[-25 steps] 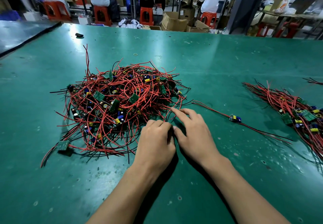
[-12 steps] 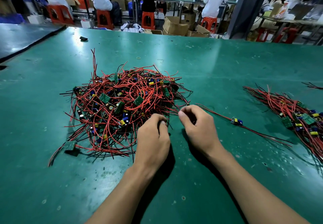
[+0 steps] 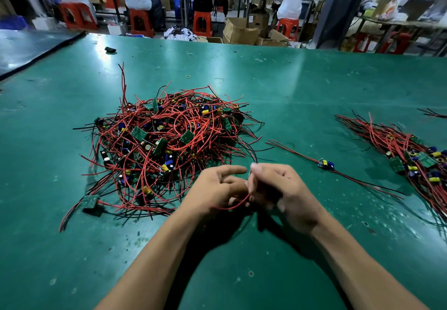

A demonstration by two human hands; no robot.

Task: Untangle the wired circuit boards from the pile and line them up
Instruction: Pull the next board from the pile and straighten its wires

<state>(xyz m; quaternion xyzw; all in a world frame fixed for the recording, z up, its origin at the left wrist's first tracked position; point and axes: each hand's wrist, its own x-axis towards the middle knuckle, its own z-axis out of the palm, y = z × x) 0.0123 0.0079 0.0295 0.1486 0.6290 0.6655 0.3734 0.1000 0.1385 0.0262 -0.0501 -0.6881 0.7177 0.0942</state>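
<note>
Both hands have lifted off the near edge of the pile (image 3: 169, 140). The right hand (image 3: 285, 193) now pinches a red wire (image 3: 233, 206) pulled out toward us. The left hand (image 3: 215, 188) is half curled beside it, and I cannot tell its grip. One board seems to be coming loose.

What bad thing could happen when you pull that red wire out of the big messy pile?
The red wire in the right hand seems to run back into the tangled pile. A hard tug might drag the clump or strain a board's joint. The dragged clump could also knock the single board laid out nearby crooked.
</note>
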